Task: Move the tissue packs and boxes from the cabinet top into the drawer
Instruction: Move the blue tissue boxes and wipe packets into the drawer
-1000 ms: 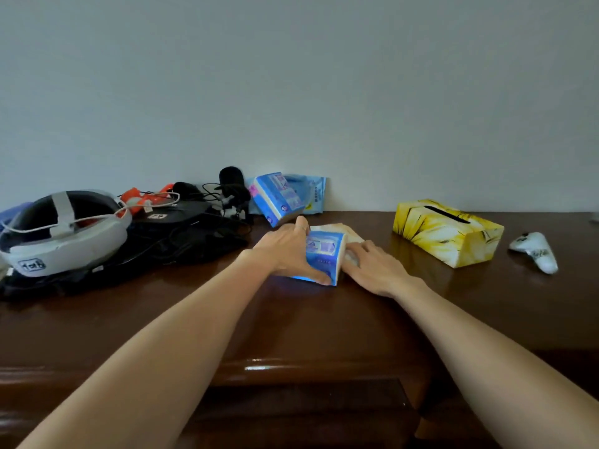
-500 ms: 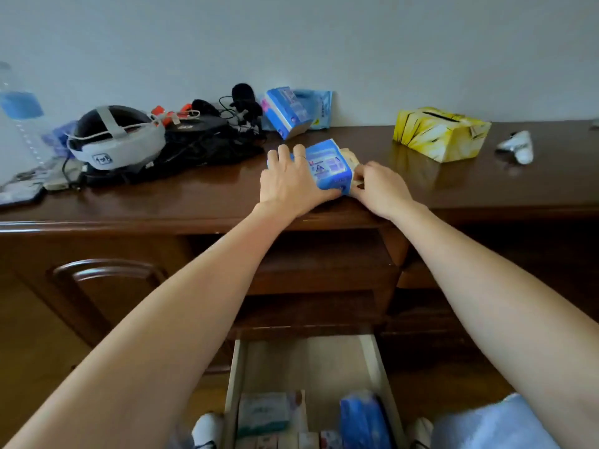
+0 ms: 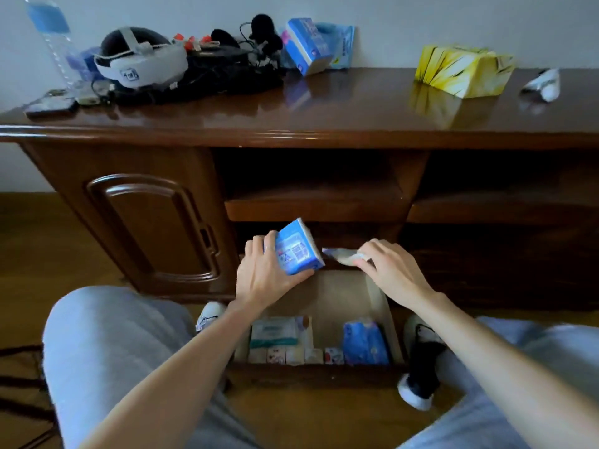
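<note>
My left hand (image 3: 266,280) grips a blue tissue pack (image 3: 297,248) above the back of the open drawer (image 3: 387,306). My right hand (image 3: 393,273) holds a flat pale tissue pack (image 3: 340,255) just to the right of it. Inside the drawer lie several tissue packs, among them a white one (image 3: 274,332) and a blue one (image 3: 364,343). On the cabinet top (image 3: 356,115) remain a blue tissue pack (image 3: 306,45) leaning against a light blue packet (image 3: 342,47), and a yellow tissue box (image 3: 463,72) to the right.
A white headset (image 3: 142,61), black cables and gear (image 3: 227,72), a water bottle (image 3: 52,37) and a phone (image 3: 50,105) crowd the cabinet's left end. A white controller (image 3: 544,84) lies at far right. My grey-clad knees flank the drawer; slippers (image 3: 421,361) rest beside it.
Both hands carried the blue pack and the pale pack off the cabinet top and down to the open drawer. The view tilted downward, showing the drawer and my knees.
</note>
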